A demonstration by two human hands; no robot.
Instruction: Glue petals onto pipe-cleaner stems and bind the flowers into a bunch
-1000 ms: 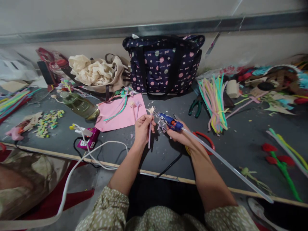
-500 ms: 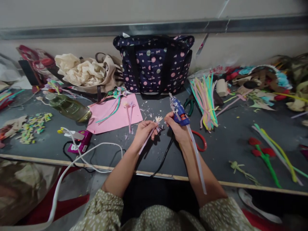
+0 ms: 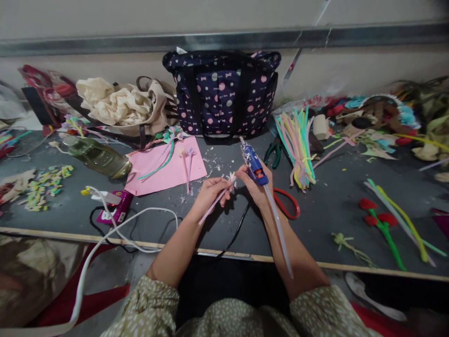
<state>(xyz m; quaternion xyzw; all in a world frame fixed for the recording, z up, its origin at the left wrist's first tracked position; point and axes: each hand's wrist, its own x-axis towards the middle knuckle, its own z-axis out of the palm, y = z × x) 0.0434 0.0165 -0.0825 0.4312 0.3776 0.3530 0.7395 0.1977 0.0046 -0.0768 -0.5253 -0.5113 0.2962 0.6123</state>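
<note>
My left hand (image 3: 213, 193) pinches a pale lilac pipe-cleaner flower (image 3: 232, 178) by its stem, which slants down toward me. Its cream and lilac petals stick up past my fingertips. My right hand (image 3: 255, 185) is wrapped round a blue hot glue gun (image 3: 253, 161), nozzle pointing away from me, a long clear glue stick (image 3: 280, 234) trailing from its back over my forearm. The right fingertips are beside the petals; whether they touch or hold a small piece is too small to tell. Two similar finished-looking flowers (image 3: 187, 168) lie on a pink sheet (image 3: 157, 164).
Behind stands a dark patterned bag (image 3: 224, 93). Right of my hands lie red-handled pliers (image 3: 289, 206), green-handled pliers (image 3: 273, 152) and a pipe-cleaner bundle (image 3: 298, 150). A green bottle (image 3: 98, 157), a purple power strip (image 3: 117, 206) and a white cable (image 3: 140, 210) are left. A red pipe-cleaner flower (image 3: 380, 220) lies right.
My right hand and the glue gun have shifted slightly left, its fingertips now closer to the flower's petals. The left hand keeps its pinch on the stem.
</note>
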